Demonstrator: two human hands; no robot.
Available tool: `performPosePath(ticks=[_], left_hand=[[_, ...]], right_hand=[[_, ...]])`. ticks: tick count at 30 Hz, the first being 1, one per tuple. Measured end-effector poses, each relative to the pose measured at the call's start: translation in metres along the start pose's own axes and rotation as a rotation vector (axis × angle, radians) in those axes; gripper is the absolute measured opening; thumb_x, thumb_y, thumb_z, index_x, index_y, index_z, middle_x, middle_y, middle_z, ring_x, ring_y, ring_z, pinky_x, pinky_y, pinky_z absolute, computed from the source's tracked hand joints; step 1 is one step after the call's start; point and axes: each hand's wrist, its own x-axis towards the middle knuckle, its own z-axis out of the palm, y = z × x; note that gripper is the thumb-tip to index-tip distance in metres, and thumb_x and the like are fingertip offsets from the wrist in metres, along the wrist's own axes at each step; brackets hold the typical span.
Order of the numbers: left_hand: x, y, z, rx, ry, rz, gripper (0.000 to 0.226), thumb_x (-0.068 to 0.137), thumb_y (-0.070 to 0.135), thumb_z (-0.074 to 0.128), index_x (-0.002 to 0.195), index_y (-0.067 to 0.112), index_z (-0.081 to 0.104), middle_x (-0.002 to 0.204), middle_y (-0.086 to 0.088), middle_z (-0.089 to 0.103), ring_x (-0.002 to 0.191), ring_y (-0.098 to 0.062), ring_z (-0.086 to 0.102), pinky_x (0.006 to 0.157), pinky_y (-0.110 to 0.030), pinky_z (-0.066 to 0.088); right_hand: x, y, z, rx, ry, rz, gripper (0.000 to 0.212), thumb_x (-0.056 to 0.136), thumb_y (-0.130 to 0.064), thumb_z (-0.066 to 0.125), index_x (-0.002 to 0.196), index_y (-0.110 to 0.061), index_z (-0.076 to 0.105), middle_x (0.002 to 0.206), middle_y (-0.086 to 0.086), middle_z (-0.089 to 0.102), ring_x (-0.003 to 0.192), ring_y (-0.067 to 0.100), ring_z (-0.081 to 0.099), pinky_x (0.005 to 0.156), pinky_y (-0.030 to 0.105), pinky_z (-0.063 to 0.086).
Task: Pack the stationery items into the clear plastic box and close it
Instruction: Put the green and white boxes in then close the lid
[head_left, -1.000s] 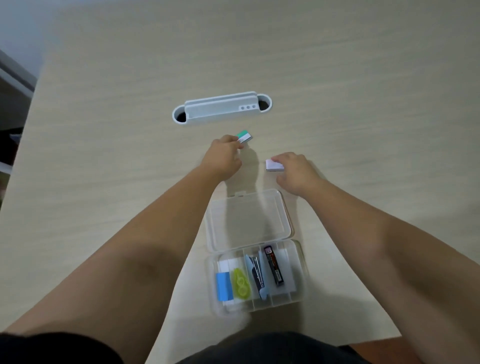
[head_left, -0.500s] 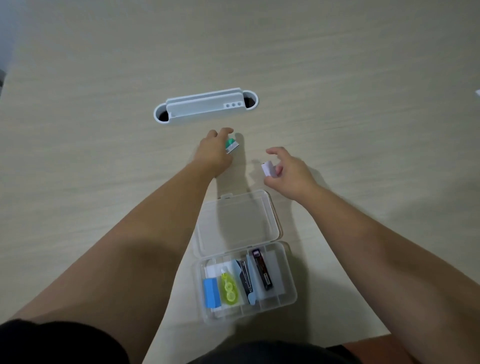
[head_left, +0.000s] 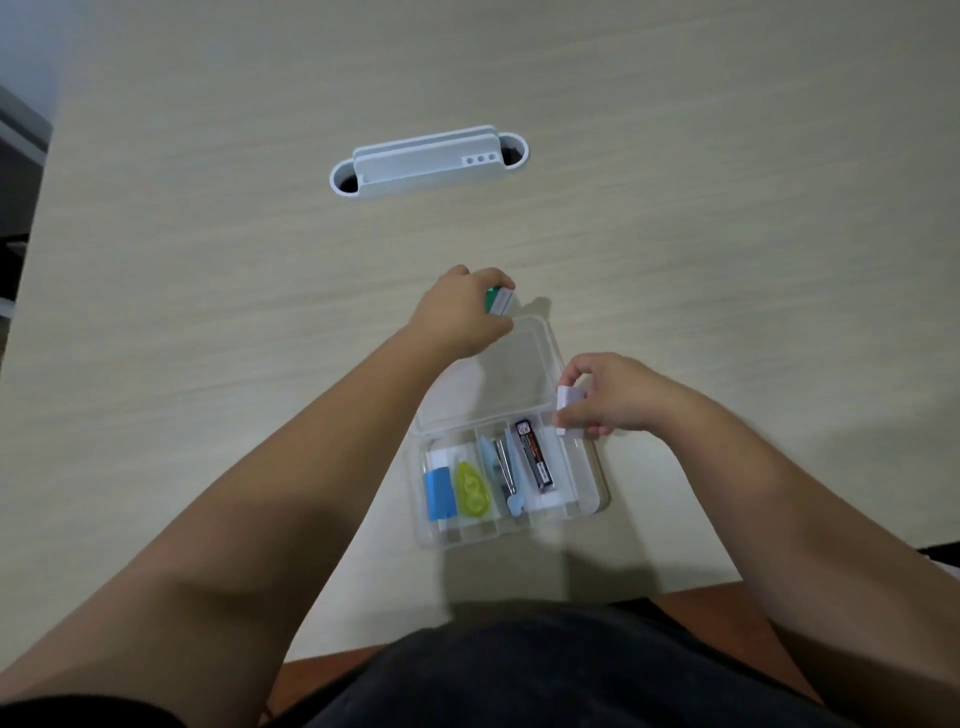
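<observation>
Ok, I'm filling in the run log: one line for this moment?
left hand: holds green-white item | right hand: holds white item at box edge | lid: open

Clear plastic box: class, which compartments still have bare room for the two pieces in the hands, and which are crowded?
In the clear plastic box, the rightmost compartment, beyond the black lead case, looks bare; the right hand holds its white piece over it. The left compartments, with the blue eraser and yellow-green tape, are crowded.
</observation>
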Motion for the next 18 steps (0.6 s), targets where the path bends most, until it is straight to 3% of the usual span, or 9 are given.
performPosePath(ticks=[5,9,12,14,16,18], left_hand=[[-0.03,0.011,0.012,-0.004,-0.077,0.1,0.052,0.082,0.025,0.065,0.132,0.031,0.052,0.106,-0.003,0.049,0.101,-0.024,0.054,0.08,-0.031,0.043],[-0.047,0.022,0.021,-0.007,-0.143,0.213,0.061,0.079,0.017,0.068,0.136,0.027,0.049,0.113,-0.004,0.062,0.088,-0.017,0.052,0.081,-0.029,0.045],[-0.053,0.023,0.024,-0.007,-0.186,0.259,0.063,0.078,0.014,0.07,0.135,0.026,0.048,0.112,0.002,0.066,0.087,-0.015,0.055,0.084,-0.033,0.051],[-0.056,0.022,0.026,0.007,-0.21,0.305,0.064,0.077,0.01,0.069,0.135,0.027,0.048,0.112,0.003,0.066,0.092,-0.017,0.059,0.084,-0.034,0.051],[-0.057,0.023,0.029,0.049,-0.242,0.345,0.067,0.077,0.006,0.067,0.135,0.028,0.046,0.114,0.004,0.066,0.097,-0.016,0.06,0.083,-0.032,0.05],[-0.061,0.025,0.034,0.089,-0.281,0.382,0.068,0.077,0.002,0.064,0.136,0.029,0.044,0.115,0.005,0.066,0.1,-0.017,0.06,0.084,-0.034,0.052]], right_hand=[[-0.023,0.007,0.023,-0.202,0.056,0.016,0.035,0.063,-0.027,0.084,0.09,-0.023,0.062,0.082,0.001,0.062,0.062,0.017,0.062,0.055,0.027,0.05],[-0.032,0.01,0.031,-0.278,0.124,0.009,0.034,0.063,-0.03,0.085,0.092,-0.028,0.068,0.078,-0.007,0.057,0.068,0.012,0.056,0.056,0.023,0.041],[-0.038,0.015,0.029,-0.347,0.048,0.018,0.035,0.072,-0.024,0.08,0.106,-0.026,0.071,0.075,-0.011,0.057,0.075,0.012,0.058,0.065,0.023,0.044],[-0.042,0.02,0.027,-0.358,-0.017,0.012,0.033,0.079,-0.019,0.073,0.11,-0.029,0.071,0.087,-0.006,0.062,0.081,0.013,0.059,0.071,0.023,0.045],[-0.045,0.025,0.025,-0.287,0.028,-0.005,0.03,0.082,-0.012,0.063,0.101,-0.032,0.073,0.093,-0.003,0.065,0.081,0.014,0.06,0.066,0.022,0.044],[-0.044,0.03,0.023,-0.168,0.162,-0.016,0.024,0.082,-0.01,0.058,0.089,-0.027,0.074,0.086,-0.002,0.066,0.081,0.018,0.061,0.062,0.024,0.044]])
